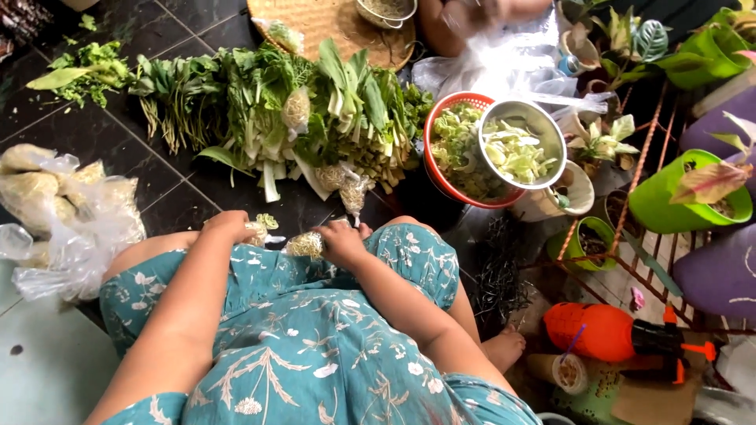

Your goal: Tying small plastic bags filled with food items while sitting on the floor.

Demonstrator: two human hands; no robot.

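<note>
Pale sprouts: we pinch one clump (305,245) in our right hand (342,240), another (258,228) in our left hand (228,226).
Fingers: both sets curl closed around sprouts.
Greens (276,110): we see them just beyond our fingertips.
Bowl (521,144): well right of our fingers.

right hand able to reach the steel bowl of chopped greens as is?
Probably yes. The right hand sits at the knee, the steel bowl lies ahead to its right atop the red basket, and nothing stands between them.

Left hand (228,227) and right hand (342,240) each pinch bean sprouts (305,245) (leafy greens (276,110) just ahead)
</note>
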